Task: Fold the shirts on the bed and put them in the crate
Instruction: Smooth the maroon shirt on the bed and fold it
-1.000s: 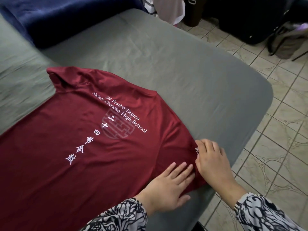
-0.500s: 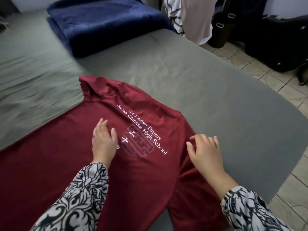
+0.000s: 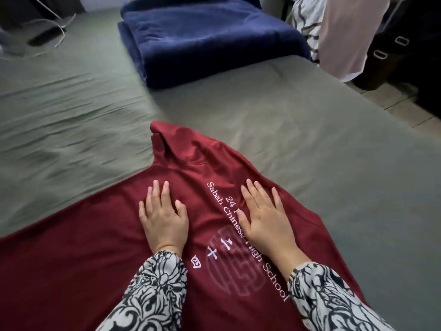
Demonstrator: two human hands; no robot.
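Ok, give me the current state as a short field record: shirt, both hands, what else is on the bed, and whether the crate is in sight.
shirt: dark red polo shirt with white lettering, spread print-side up on the bed, not yet folded
left hand: flat on the shirt, fingers straight
right hand: flat on the lettering, fingers spread
bed: grey-green sheet
also on bed: folded navy blue blanket, beyond the collar
crate: not in view

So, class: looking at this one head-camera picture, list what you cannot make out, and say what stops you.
- Crate: not in the head view.
- Maroon shirt: lower part cut off by the bottom and left edges.
- Its white lettering: partly covered by the right hand.
- Cable, top left: blurred.
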